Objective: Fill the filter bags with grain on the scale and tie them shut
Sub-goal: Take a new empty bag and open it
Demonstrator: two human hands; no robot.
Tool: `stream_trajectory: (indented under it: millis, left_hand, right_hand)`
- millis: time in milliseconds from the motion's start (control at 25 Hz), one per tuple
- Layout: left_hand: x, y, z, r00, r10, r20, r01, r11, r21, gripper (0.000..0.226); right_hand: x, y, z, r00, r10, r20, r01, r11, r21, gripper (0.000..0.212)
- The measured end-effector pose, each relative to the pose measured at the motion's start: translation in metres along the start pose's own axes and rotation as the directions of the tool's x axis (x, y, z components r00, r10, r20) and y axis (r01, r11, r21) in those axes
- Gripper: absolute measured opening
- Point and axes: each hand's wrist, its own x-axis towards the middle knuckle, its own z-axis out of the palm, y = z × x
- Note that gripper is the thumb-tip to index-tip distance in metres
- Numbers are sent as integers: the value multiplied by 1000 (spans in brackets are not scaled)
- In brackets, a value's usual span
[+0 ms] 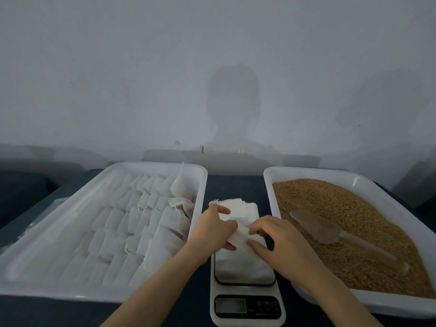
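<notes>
Head view: the filter bag (pixel 238 236) is held between both hands over the far half of the scale (pixel 245 271), its long axis running roughly from 10 o'clock to 4 o'clock. The left hand (pixel 212 228) grips the bag's left edge with curled fingers. The right hand (pixel 276 241) pinches the near-right corner between thumb and forefinger. Whether the bag touches the platform I cannot tell. The scoop (pixel 316 226) lies on the grain (pixel 342 208) at 3 o'clock from the bag, handle trailing towards 4 o'clock, so the right hand is the nearer one to take it. A stack of empty bags (pixel 236 204) lies at 12 o'clock. Both forearms enter from 6 o'clock, converging on the scale.
</notes>
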Motion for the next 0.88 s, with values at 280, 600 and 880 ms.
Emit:
stream_trajectory:
  millis: [280, 600, 880]
  left_hand:
    - [-4, 2, -4, 985, -111, 135, 135, 972, -190, 26]
    - [-10, 0, -4, 963, 8, 269, 33, 988, -150, 41]
    - [-12, 1, -4, 927, 92, 364, -68, 995, -77, 28]
  right_hand:
    - [0, -3, 0, 998, -16, 66, 17, 1000, -17, 13]
    - [-1, 2, -1, 989, 123, -83, -112, 985, 128, 8]
    - [1, 5, 0, 986, 130, -106, -110, 978, 177, 23]
